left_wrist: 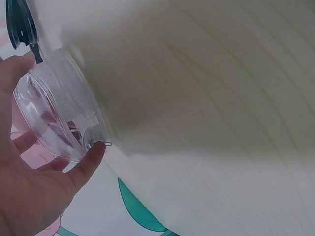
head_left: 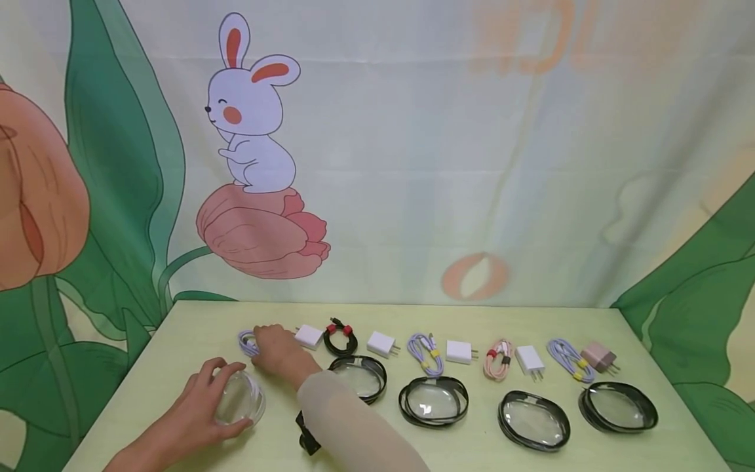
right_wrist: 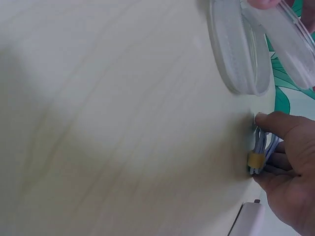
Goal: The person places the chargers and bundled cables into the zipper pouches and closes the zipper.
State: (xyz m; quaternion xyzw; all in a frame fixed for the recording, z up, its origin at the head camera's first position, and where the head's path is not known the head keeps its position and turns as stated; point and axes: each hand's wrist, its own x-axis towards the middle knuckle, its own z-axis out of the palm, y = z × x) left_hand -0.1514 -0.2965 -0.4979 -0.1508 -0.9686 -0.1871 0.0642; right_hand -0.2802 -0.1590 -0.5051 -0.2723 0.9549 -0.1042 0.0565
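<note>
My left hand (head_left: 191, 406) grips a round clear zip case (head_left: 257, 401) with pale trim, thumb and fingers spread across it. In the right wrist view its lid (right_wrist: 290, 49) is tilted up from the base (right_wrist: 229, 54), with fingertips on the lid. Just beyond the case, my right hand (head_left: 282, 351) pinches a coiled lavender cable (head_left: 248, 342) between thumb and fingers. A yellow tie (right_wrist: 256, 159) binds the coil, which is low at the tabletop. Part of the coil is hidden behind the fingers.
Several round clear cases with black trim, such as this case (head_left: 433, 419), lie along the front right. Behind them runs a row of plug chargers, a white charger (head_left: 309, 336) nearest my right hand, and coiled cables, including a black cable (head_left: 341, 347). A printed curtain (head_left: 383, 196) hangs behind the table.
</note>
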